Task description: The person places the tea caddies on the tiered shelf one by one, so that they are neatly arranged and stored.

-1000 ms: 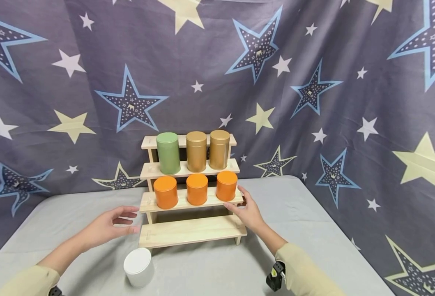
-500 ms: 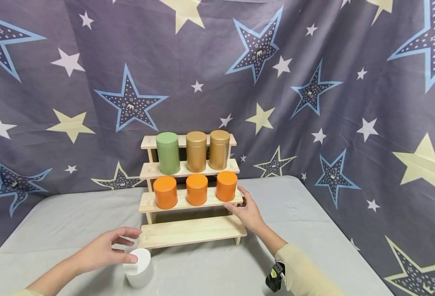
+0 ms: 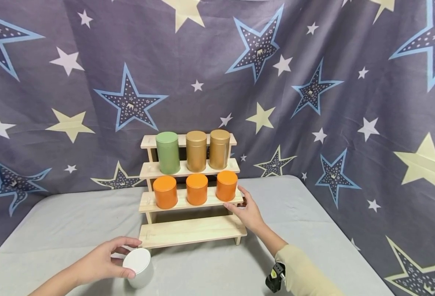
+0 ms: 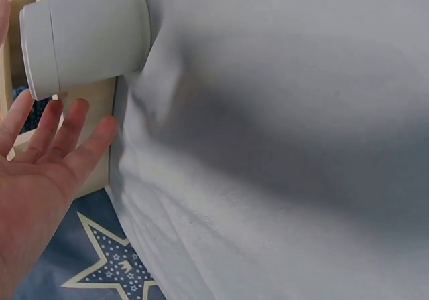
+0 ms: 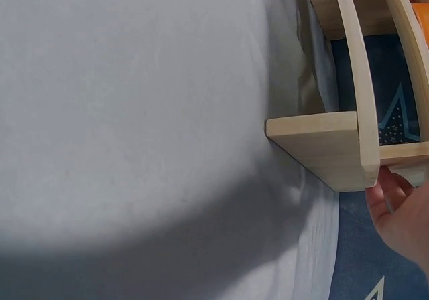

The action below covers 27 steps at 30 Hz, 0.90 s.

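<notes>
Your left hand was curled around the white tin, thumb across the front and fingers over the back edge of the lid, so it looked like a proper hold rather than a nudge. The tin stood upright on the grey tabletop, just in front of the wooden rack's left corner. Your right hand lay loosely open against the rack's right end, fingertips on the edge of the step beside the nearest orange tin, gripping nothing; my guess is it was there to brace the rack. Past your fingers, two more orange tins shared that step, with a green tin and two gold ones above.
</notes>
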### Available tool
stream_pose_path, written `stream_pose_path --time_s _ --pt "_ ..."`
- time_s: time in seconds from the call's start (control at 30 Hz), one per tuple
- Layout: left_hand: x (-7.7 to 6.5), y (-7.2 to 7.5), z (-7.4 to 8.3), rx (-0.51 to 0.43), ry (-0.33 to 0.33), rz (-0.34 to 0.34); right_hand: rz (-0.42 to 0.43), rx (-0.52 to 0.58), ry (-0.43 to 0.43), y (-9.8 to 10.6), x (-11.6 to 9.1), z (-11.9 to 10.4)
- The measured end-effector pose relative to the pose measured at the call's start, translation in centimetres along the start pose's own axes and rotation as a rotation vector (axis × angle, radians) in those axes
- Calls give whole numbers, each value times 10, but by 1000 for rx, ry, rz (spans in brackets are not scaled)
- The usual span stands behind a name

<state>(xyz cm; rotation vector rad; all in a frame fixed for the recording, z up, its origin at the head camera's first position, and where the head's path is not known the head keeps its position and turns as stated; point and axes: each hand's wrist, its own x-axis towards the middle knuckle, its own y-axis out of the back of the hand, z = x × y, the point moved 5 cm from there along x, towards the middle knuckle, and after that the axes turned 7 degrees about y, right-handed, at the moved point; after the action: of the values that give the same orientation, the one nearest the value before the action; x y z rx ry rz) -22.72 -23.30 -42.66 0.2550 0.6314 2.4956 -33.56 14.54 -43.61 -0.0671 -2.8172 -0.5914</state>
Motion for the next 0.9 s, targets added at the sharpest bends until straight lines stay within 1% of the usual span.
stream_pose_path --time_s 0.13,0.2,0.3,0.4,0.6,0.83,0.9 --pt "-2 -2 -2 -12 5 -4 1 1 8 0 0 -1" --pt "-2 -3 -3 -16 28 -17 0 0 7 0 0 -1" --pt "-3 -5 -4 -21 79 -36 -2 0 5 0 -1 -1" --pt "-3 -5 -5 -22 107 -45 -2 1 0 1 -1 -1" --pt "-5 -6 -7 -7 88 -43 0 5 -2 1 -1 -1" --pt "-3 -8 -13 16 123 -35 0 6 -7 0 -1 -1" --pt "-3 -9 -14 22 119 -30 1 8 -7 0 -1 0"
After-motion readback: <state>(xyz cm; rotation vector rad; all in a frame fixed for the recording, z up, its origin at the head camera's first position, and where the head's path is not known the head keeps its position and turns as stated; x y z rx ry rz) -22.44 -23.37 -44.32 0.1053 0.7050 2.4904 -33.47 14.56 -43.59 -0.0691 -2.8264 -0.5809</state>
